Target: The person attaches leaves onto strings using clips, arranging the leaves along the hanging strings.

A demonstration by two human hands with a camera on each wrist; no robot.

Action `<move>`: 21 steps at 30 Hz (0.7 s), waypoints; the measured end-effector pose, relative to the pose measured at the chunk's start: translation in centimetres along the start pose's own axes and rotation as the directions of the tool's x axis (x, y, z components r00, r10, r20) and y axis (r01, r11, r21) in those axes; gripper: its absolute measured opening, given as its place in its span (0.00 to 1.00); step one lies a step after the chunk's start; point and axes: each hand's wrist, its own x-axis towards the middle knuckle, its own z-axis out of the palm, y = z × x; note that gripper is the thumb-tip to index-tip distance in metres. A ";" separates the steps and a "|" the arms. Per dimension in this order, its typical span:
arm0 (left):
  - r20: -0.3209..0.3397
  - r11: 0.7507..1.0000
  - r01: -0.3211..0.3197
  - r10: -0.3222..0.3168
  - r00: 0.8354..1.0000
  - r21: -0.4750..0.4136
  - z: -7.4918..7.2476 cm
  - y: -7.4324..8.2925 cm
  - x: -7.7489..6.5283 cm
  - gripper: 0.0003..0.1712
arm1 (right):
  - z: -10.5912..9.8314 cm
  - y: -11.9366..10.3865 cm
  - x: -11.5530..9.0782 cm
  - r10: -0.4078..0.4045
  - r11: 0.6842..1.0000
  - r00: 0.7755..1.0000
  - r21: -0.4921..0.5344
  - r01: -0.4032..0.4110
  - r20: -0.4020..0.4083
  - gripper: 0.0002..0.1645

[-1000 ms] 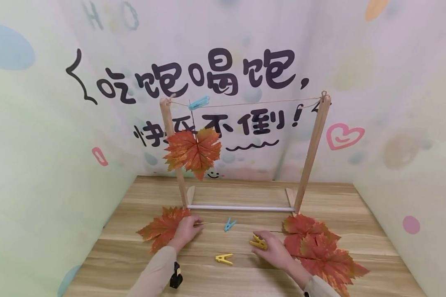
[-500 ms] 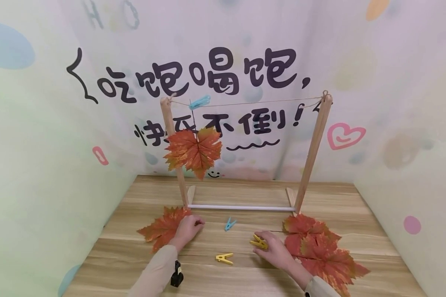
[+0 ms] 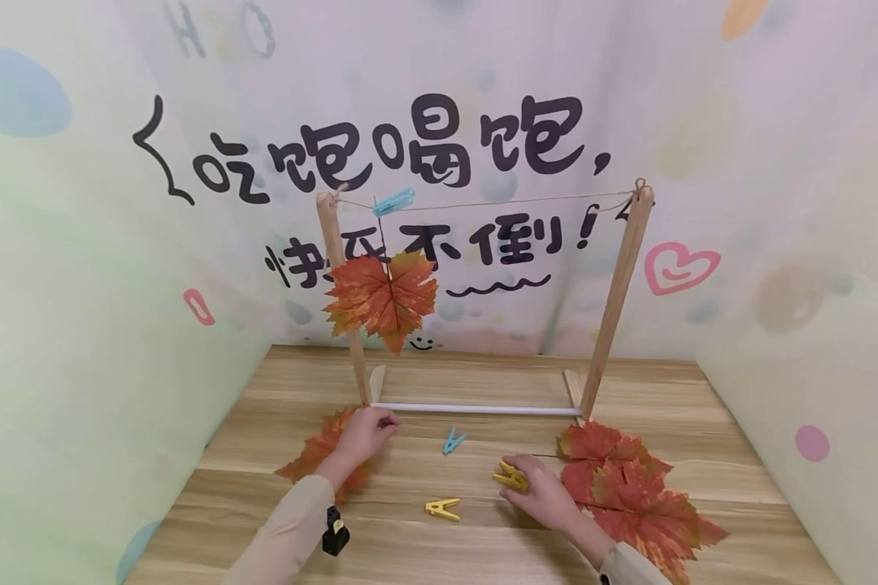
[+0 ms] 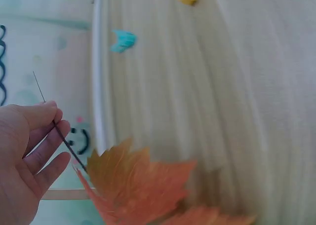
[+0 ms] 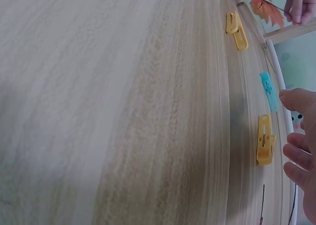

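Note:
My left hand [image 3: 366,435] pinches the thin dark stem [image 4: 69,145] of an orange-red maple leaf [image 4: 143,185] between thumb and fingertips. In the head view that leaf lies partly hidden behind the hand. My right hand [image 3: 545,491] is beside a yellow clothespin [image 3: 510,477]. Its thumb and fingers are spread apart in the right wrist view, holding nothing, and whether they touch the pin I cannot tell. A blue clothespin [image 3: 454,441] and a second yellow clothespin [image 3: 441,509] lie between the hands.
A wooden frame [image 3: 615,309] with a string [image 3: 512,201] stands behind the hands, a white rod [image 3: 475,409] along its base. One leaf [image 3: 388,296] hangs from the string by a blue clothespin [image 3: 395,202]. More red leaves [image 3: 644,504] lie at the right.
My left hand has lifted a little off the table with the leaf's stem, and the leaf has tilted up with it. The right hand has stayed in place.

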 end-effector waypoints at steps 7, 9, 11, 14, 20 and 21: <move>-0.007 0.993 0.046 -0.047 0.999 -0.110 -2.4 1.7 0.7 0.03 | 0.5 0.2 0.4 0.009 0.998 1.000 -0.064 -0.009 -0.010 0.27; -0.044 0.991 0.034 -0.040 0.998 -0.126 -2.8 2.1 0.8 0.02 | 0.8 0.3 0.5 0.009 0.997 1.000 -0.076 -0.010 -0.015 0.28; -0.076 0.989 0.028 -0.040 0.996 -0.148 -3.2 2.5 0.9 0.02 | 1.0 0.4 0.6 0.017 0.997 1.000 -0.080 -0.018 -0.013 0.28; -0.099 0.984 0.027 -0.045 0.994 -0.176 -3.8 3.1 1.0 0.02 | 1.3 0.6 0.7 0.025 0.997 1.000 -0.071 -0.025 -0.001 0.28; -0.110 0.975 0.019 -0.044 0.993 -0.220 -4.3 3.8 1.1 0.02 | 1.8 1.0 1.0 0.021 0.998 1.000 -0.066 -0.020 0.016 0.26; -0.114 0.976 0.012 -0.038 0.993 -0.220 -4.3 3.9 1.1 0.02 | 2.0 1.0 1.0 0.014 0.997 1.000 -0.072 -0.014 0.011 0.26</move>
